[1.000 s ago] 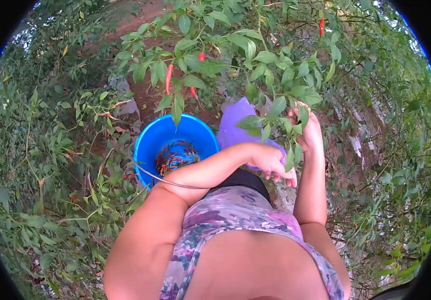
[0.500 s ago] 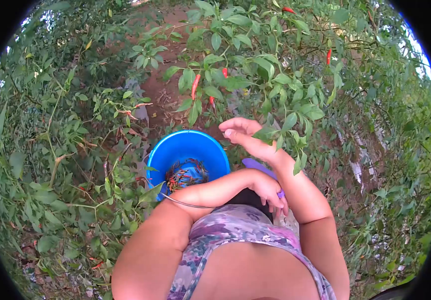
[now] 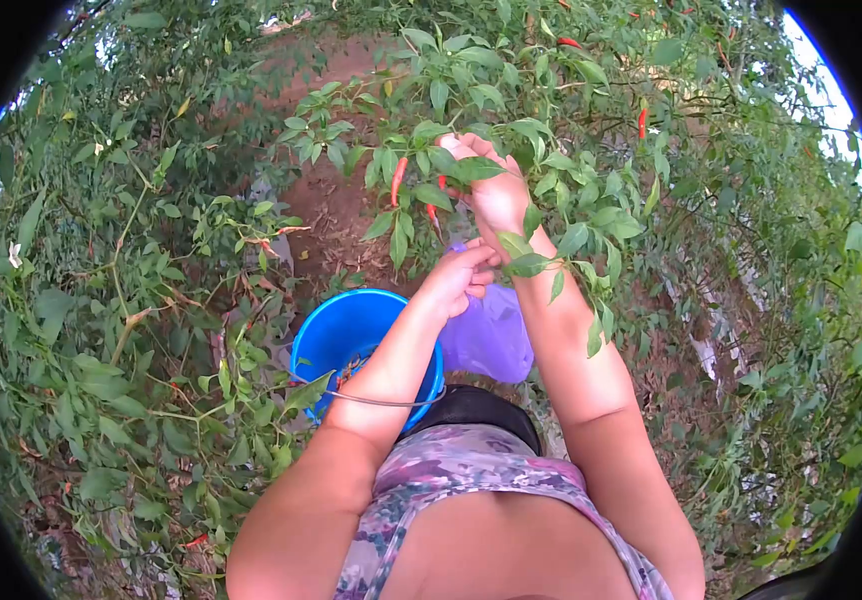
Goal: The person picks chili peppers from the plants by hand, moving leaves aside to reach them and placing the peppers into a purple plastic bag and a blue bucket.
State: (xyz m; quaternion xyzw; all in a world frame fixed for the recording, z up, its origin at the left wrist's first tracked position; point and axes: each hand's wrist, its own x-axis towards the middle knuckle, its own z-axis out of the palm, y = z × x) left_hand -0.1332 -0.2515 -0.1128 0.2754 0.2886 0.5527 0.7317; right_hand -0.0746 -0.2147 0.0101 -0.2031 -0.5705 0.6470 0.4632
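Observation:
My left hand [image 3: 459, 282] is closed on the gathered top of a purple plastic bag [image 3: 491, 335], which hangs beside a blue bucket [image 3: 326, 330]. Small red and green chili peppers [image 3: 353, 368] lie in the bucket, partly hidden behind my left forearm. Higher up, my right hand [image 3: 496, 185] reaches into a chili plant [image 3: 541, 140], fingers bent but apart and partly covered by leaves; nothing shows in them. Just left of it hang a red chili pepper [image 3: 399, 182] and two smaller red ones close to my wrist.
Dense chili plants [image 3: 101, 380] crowd both sides. Bare brown soil [image 3: 336, 215] runs ahead between the rows. More red chilies hang at the upper right, one [image 3: 642, 122] near the bushes' middle. The bucket's wire handle [image 3: 381, 403] crosses my left forearm.
My left hand has moved from my waist up and forward, bringing the purple bag out into view. My right hand has risen into the leaves beside the hanging red chilies.

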